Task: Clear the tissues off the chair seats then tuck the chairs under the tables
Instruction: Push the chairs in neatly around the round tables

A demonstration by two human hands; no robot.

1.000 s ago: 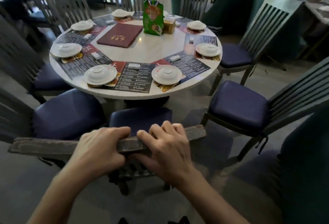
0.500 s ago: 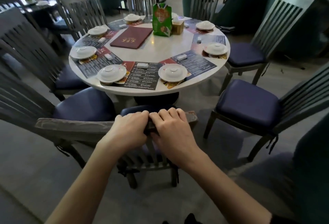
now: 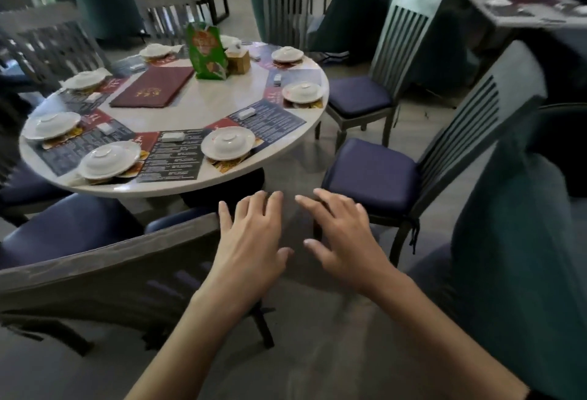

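Two bare hands are held out over the grey floor, both with fingers spread and nothing grasped. The left hand [image 3: 251, 241] is seen just beside the right end of the top rail of the near grey wooden slat-back chair [image 3: 111, 256]; whether it touches cannot be decided. The right hand [image 3: 343, 237] is apart from everything. The blue seat of this chair lies close to the edge of the round white table [image 3: 197, 107]. Two more grey chairs with blue cushions are stood at the right, away from the table: the nearer right chair [image 3: 371, 174] and the farther right chair [image 3: 359, 98]. On the table are counted seven white plates with upturned bowls [image 3: 227, 142], one dark red menu folder [image 3: 152, 90], one green card stand [image 3: 206, 53] and one small wooden box [image 3: 238, 61]. The far chairs are blurred, and a teal upholstered armchair [image 3: 521, 256] is cut off at the right.
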